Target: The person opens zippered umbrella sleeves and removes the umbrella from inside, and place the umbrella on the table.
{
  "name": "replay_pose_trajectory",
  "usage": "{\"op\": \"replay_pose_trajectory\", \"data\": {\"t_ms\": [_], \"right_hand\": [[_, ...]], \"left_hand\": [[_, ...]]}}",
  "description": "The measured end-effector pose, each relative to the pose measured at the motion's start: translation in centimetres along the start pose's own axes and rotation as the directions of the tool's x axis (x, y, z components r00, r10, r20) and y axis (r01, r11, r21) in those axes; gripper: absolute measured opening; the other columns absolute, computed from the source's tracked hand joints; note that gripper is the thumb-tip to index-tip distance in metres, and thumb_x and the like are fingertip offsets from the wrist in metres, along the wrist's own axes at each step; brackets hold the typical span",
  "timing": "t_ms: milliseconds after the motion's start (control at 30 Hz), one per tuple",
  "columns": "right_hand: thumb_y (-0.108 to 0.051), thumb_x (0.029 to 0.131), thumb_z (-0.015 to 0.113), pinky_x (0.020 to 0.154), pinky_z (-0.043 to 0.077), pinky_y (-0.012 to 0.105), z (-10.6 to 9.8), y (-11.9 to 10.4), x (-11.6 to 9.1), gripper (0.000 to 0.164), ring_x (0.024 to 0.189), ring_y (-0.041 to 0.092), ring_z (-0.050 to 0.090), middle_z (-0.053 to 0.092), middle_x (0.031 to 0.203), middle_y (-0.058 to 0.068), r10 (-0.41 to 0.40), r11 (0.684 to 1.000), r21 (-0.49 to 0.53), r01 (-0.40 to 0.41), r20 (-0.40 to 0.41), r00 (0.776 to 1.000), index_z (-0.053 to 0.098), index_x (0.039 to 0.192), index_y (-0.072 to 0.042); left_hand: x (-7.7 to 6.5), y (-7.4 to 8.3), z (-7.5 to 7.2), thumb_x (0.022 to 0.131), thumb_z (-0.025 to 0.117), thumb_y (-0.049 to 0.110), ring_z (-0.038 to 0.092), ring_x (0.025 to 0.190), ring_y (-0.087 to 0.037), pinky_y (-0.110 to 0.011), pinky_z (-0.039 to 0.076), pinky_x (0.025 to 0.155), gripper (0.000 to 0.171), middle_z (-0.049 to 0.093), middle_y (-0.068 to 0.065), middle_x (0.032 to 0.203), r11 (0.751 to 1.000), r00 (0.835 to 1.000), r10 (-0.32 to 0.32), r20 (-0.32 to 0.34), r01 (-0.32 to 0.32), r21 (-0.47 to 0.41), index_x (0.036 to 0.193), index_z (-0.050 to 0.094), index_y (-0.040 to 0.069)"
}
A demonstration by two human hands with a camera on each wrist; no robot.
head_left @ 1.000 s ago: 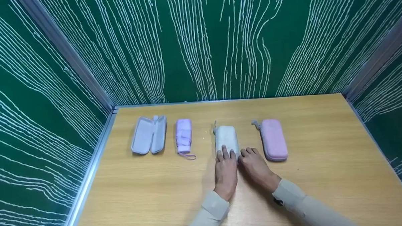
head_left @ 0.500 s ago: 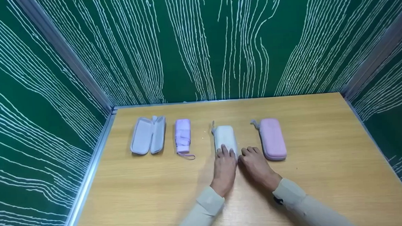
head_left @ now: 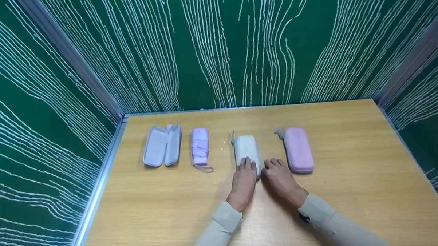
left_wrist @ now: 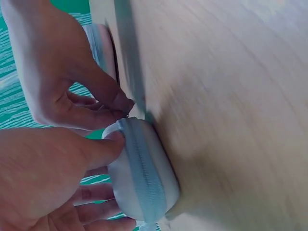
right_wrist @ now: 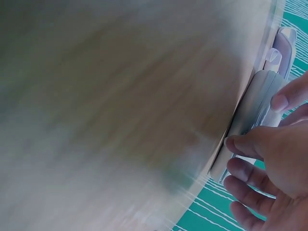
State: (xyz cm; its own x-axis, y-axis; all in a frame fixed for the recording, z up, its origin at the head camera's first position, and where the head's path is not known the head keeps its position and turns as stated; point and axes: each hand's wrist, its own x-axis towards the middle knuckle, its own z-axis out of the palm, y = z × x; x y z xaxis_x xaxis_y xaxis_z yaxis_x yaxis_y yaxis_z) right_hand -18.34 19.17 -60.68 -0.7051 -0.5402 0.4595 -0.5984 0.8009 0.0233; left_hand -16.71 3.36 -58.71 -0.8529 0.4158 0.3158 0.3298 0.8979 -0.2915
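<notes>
A white hard-shell zip case (head_left: 246, 145) lies on the wooden table in front of me. My left hand (head_left: 244, 180) holds its near end, fingers over the top and thumb against the front by the zipper (left_wrist: 144, 168), as the left wrist view shows. My right hand (head_left: 281, 181) is at the case's near right corner. In the left wrist view its thumb and forefinger pinch a small piece at the zipper, probably the pull, which the fingertips mostly hide. In the right wrist view, the right hand (right_wrist: 288, 163) is beside the white case (right_wrist: 257, 103).
A pink zip case (head_left: 299, 149) lies just right of my right hand. To the left are a folded lilac umbrella (head_left: 200, 145) with a wrist loop and an open grey-lilac case (head_left: 155, 147). Green panels (head_left: 209, 57) with white lines border the table (head_left: 153, 212) at the back and sides.
My left wrist has swung a little to the left while its fingers stay on the white case. The right hand has shifted very slightly right. The other items stay put.
</notes>
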Motion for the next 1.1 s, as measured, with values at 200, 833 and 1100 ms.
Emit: {"op": "replay_pose_trajectory", "data": {"t_ms": [200,833,1100], "right_hand": [[0.006,0.077,0.073,0.074,0.051,0.046,-0.3,0.0,0.0,0.009,0.084,0.034,0.059,0.061,0.089,0.012,0.000,1.000,-0.022,-0.001,-0.007,1.000,0.076,0.080,-0.001],[0.004,0.079,0.074,0.063,0.050,0.044,-0.3,-0.6,-0.6,0.007,0.079,0.033,0.060,0.063,0.088,0.013,0.034,0.999,-0.022,-0.035,-0.018,0.999,0.078,0.078,-0.002],[0.005,0.079,0.076,0.064,0.051,0.045,-0.4,-0.7,-1.0,0.008,0.080,0.033,0.060,0.063,0.088,0.012,0.061,0.998,-0.015,-0.061,0.003,0.998,0.078,0.079,-0.002]], "left_hand": [[0.2,0.5,0.0,0.099,0.066,0.019,0.069,0.118,-0.019,-0.025,0.061,0.084,0.031,0.069,-0.008,0.127,0.999,0.999,-0.026,-0.034,0.027,0.033,0.127,0.075,0.014],[0.3,1.9,0.5,0.096,0.071,0.019,0.070,0.113,-0.019,-0.026,0.060,0.084,0.028,0.070,-0.009,0.122,0.992,0.990,-0.122,-0.068,0.124,0.012,0.124,0.075,0.013],[0.3,2.5,0.7,0.095,0.073,0.019,0.071,0.110,-0.018,-0.025,0.060,0.080,0.028,0.071,-0.009,0.120,0.989,0.986,-0.149,-0.078,0.151,0.013,0.121,0.074,0.013]]}}
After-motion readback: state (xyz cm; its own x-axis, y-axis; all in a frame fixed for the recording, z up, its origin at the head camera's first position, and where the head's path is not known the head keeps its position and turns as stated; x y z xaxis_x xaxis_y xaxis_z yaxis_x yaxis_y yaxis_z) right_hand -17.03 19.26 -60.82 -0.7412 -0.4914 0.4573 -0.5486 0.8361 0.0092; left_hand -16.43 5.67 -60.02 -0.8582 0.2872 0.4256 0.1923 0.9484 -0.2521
